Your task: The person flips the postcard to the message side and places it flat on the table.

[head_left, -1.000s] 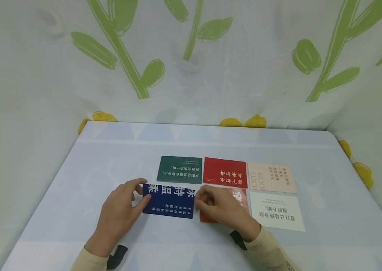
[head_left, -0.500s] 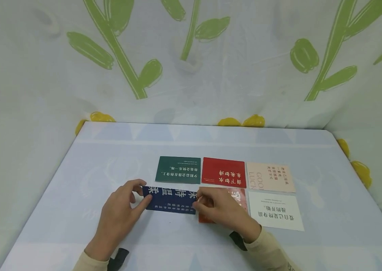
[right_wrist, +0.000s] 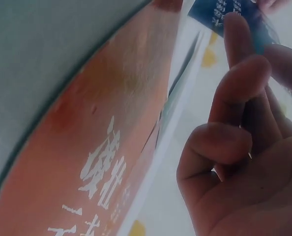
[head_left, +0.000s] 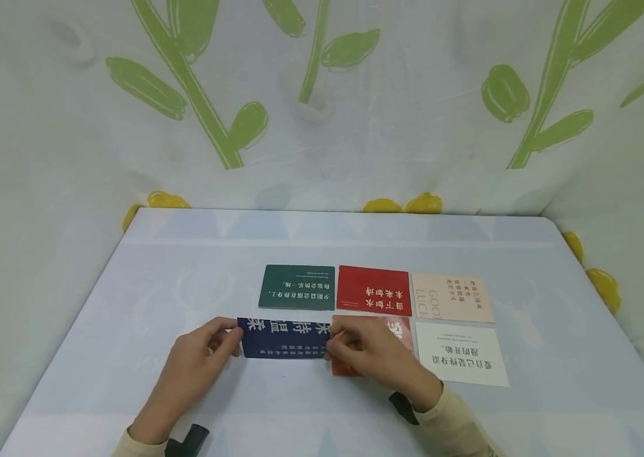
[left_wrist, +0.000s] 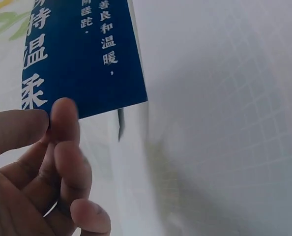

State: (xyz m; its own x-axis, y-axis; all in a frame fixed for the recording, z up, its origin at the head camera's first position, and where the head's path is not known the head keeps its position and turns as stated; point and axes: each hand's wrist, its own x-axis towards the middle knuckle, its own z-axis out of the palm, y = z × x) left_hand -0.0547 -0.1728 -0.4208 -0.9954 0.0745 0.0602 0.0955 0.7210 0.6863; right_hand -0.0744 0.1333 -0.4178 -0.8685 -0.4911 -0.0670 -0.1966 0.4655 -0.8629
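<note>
A navy blue card [head_left: 284,343] with white characters is held slightly above the table, its face tilted. My left hand [head_left: 193,368] pinches its left end between thumb and finger; the left wrist view shows this grip near a corner of the blue card [left_wrist: 97,64]. At the other end, my right hand [head_left: 381,352] pinches the right edge. Beneath that hand lies an orange-red card [head_left: 401,333], partly covered by it; the right wrist view has this orange-red card [right_wrist: 87,132] close up.
Behind the blue card lie a green card [head_left: 297,287], a red card [head_left: 375,291] and a pale pink card [head_left: 461,301] in a row. A white card [head_left: 461,355] lies right of the orange-red one. All rest on the pale table [head_left: 144,298], before a leaf-patterned curtain [head_left: 401,139].
The blue card has tilted, so its face looks narrower. My left hand has shifted slightly down and left, its thumb now at the card's edge. The right hand stays nearly in place.
</note>
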